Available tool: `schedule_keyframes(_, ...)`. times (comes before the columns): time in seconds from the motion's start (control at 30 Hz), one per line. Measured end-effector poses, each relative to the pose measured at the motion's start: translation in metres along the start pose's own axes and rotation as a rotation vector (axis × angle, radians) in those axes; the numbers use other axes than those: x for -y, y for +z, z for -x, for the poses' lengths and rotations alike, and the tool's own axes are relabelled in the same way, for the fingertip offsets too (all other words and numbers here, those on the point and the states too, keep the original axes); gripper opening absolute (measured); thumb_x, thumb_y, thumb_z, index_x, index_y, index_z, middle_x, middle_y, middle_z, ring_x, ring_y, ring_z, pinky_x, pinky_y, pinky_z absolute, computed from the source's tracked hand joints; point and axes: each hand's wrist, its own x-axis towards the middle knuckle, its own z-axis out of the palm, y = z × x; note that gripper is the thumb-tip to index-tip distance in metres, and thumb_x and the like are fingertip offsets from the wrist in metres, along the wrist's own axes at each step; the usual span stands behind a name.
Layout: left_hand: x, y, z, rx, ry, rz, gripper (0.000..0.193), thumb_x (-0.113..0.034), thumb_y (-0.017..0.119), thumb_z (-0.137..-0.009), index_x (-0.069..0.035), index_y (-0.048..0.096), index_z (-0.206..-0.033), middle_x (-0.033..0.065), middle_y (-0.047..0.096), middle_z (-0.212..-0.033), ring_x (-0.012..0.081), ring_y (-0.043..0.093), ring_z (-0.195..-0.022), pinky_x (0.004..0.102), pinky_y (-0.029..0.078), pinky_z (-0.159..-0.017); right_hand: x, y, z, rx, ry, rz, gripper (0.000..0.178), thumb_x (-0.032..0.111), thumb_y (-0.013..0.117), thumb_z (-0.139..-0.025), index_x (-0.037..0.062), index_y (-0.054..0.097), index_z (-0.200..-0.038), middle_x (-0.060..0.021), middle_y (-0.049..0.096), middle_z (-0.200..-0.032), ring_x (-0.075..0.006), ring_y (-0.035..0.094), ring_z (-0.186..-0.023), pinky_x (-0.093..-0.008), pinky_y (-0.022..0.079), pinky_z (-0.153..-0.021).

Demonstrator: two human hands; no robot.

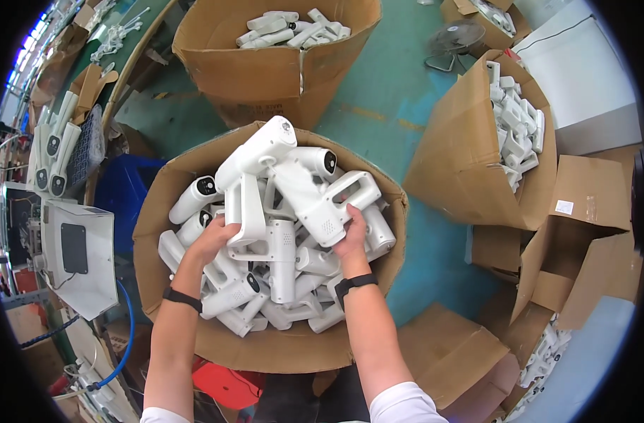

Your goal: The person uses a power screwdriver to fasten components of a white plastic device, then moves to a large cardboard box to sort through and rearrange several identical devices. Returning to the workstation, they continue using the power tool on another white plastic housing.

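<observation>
Head view: 2 white devices are held, 1 per hand, above the heap in 1 lg. open carton point(272, 350). By the L hand point(216, 238), closed on its handle, the L device point(262, 149) is gripped; by the R hand point(353, 234), fingers curled round its lower end, the R device point(304, 197) is gripped. 2 wristbands are worn, 1 per arm. White pcs, too many to count, are also held in 1 far carton point(248, 77) & 1 R-side carton point(449, 155). 1 fan point(457, 35) is seen nr. top R.
</observation>
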Motion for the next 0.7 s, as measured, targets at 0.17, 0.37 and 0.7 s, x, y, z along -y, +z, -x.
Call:
schedule_keyframes(0.17,0.0,0.019,0.032,-0.039,0.008,-0.133,0.047,-0.019,0.068,-0.066,0.004,0.064,-0.106,0.0103,0.066,-0.1,0.0175,0.061,-0.091,0.0312,0.047,-0.084,-0.009,-0.011,0.002,-0.04,-0.096,0.062,0.036,0.02,0.059,-0.082,0.0117,0.052,-0.117,-0.0113,0.058,-0.113,-0.0315,0.058,-0.105,-0.0479,0.048,-0.094)
schedule_keyframes(0.37,0.022,0.037,0.083,-0.199,0.239,-0.145,0.062,-0.017,0.071,-0.059,0.003,0.055,-0.115,0.0068,0.061,-0.102,0.0191,0.059,-0.094,0.0311,0.048,-0.084,-0.004,0.029,0.102,-0.032,-0.063,-0.168,0.035,0.015,0.059,-0.076,0.0111,0.051,-0.11,-0.0114,0.058,-0.105,-0.0304,0.059,-0.102,-0.0456,0.048,-0.092)
schedule_keyframes(0.7,0.055,-0.037,0.224,-0.41,0.467,-0.09,0.052,-0.027,0.061,-0.081,0.005,0.049,-0.12,0.0175,0.06,-0.112,0.0225,0.062,-0.095,0.0335,0.053,-0.081,0.023,-0.003,0.317,0.289,0.227,-0.183,0.045,0.017,0.06,-0.067,0.0074,0.05,-0.11,-0.0099,0.057,-0.104,-0.0267,0.057,-0.105,-0.0404,0.045,-0.096)
